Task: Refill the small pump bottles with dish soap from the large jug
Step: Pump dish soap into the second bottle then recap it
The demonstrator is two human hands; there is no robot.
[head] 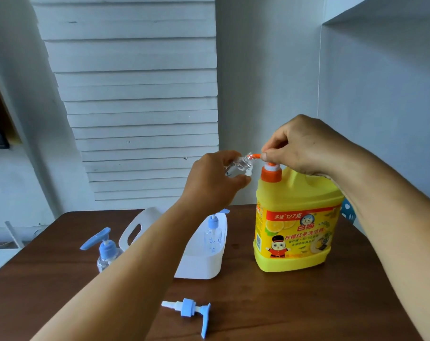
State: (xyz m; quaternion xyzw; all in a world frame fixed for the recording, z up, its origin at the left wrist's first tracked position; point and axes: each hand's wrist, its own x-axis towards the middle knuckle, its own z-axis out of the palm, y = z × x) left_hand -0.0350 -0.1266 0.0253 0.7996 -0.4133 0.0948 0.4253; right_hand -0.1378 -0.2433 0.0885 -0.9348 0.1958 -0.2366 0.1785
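From the head view, the large yellow jug [296,227] stands upright on the brown tabletop [283,303], its orange pump [270,169] on top; how full it is cannot be told through the opaque wall. The right hand [305,146] sits over the pump, its fingers [274,146] curled down and pinching the pump head near the orange spout [256,156]. The left hand [216,178] grips a small clear bottle [238,166] with no pump on it, tilted so that its open neck meets the tip of the spout, just left of the right fingers; its contents cannot be made out. Below the left fingers, a white cut-open container [204,262] holds a clear pump bottle [212,236] with a blue pump, apparently empty. Further left, beyond the left forearm, another small bottle [105,254] with a blue pump stands on the tabletop, some clear liquid at its bottom. Well below both hands, nearest the camera, a loose blue and white pump [190,308] lies on its side.
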